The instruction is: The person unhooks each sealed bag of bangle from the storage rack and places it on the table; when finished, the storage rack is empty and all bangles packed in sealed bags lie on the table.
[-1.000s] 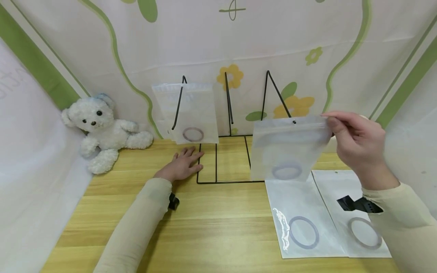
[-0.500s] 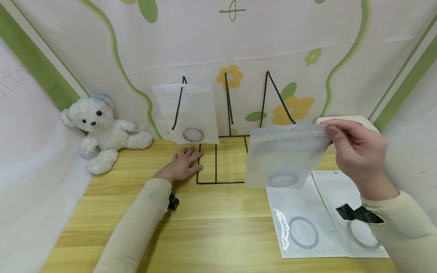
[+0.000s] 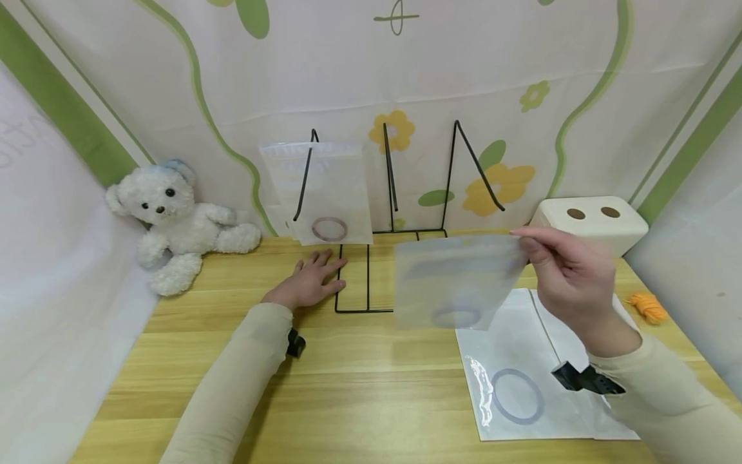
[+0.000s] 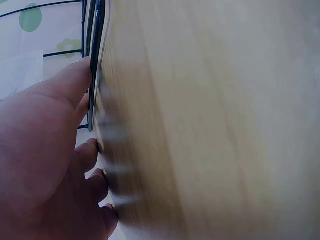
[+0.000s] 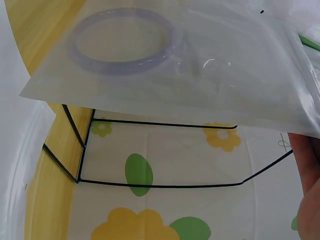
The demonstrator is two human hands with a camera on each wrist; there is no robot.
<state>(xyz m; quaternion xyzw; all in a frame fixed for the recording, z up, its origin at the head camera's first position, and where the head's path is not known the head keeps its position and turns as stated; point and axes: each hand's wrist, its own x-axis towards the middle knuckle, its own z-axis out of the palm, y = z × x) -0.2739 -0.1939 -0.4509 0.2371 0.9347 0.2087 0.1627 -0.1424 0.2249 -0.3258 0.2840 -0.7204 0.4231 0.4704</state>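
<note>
My right hand (image 3: 570,283) pinches the top right corner of a translucent zip bag (image 3: 435,277), in front of a black wire rack (image 3: 452,166). A pale purple ring (image 5: 120,65) shows low in the bag, and a small hole (image 5: 262,11) near its top edge. On the rack's left hook hang bags (image 3: 342,187), a reddish ring visible in the front one. The middle and right hooks carry nothing. With fingers spread, my left hand (image 3: 306,280) rests on the table at the left side of the rack's base, its thumb against the wire (image 4: 95,65).
Larger white bags (image 3: 510,341) with a purple ring visible lie at the table's right, partly under my right forearm. A white box with two holes (image 3: 591,219) stands behind, near orange yarn (image 3: 647,308). A white teddy bear (image 3: 174,219) sits back left, before a flowered cloth.
The bag has come off the right hook's tip and moved down and left, toward me, in my right hand. The box and yarn are now uncovered. My left hand has stayed put.
</note>
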